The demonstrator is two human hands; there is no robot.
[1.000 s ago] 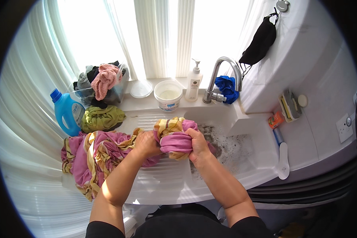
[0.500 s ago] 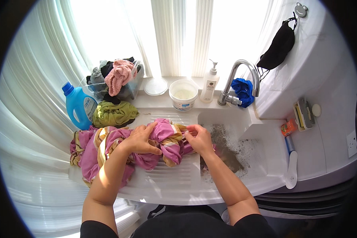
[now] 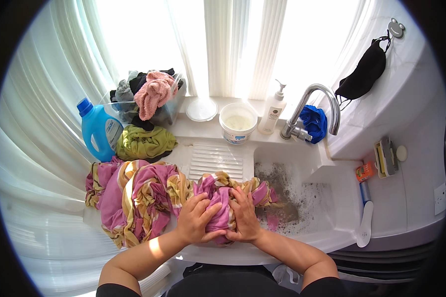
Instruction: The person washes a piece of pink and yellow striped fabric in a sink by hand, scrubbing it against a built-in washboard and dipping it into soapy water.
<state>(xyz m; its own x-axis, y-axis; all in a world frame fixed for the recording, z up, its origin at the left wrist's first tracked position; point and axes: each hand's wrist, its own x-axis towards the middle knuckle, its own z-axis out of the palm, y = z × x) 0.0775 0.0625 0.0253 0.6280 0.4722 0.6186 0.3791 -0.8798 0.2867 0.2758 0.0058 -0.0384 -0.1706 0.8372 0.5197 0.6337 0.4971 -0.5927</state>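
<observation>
A large wet-looking pink cloth (image 3: 151,183) with yellow and white patches lies bunched along the left of the sink, and its right end hangs into the basin. My left hand (image 3: 199,219) presses a gathered part of it from the left, fingers curved over the folds. Against the other side of the same bunch is my right hand (image 3: 244,218), its fingers bent round the fabric. Both thumbs point inward near the front edge. Behind them the ridged washboard (image 3: 215,161) of the white sink (image 3: 327,218) shows. Grey, sudsy water (image 3: 282,208) lies in the basin.
On the left stand a blue detergent bottle (image 3: 96,131), a green cloth (image 3: 146,142) and a clear bin (image 3: 176,106) of clothes. Along the back are a lid (image 3: 201,110), white tub (image 3: 238,129), pump bottle (image 3: 272,111) and faucet (image 3: 332,106). A white-handled brush (image 3: 365,225) rests right.
Both hands have come nearer to me and closer together, now squeezing one bunch of the pink cloth. The cloth was drawn forward, uncovering more washboard. The view has shifted slightly.
</observation>
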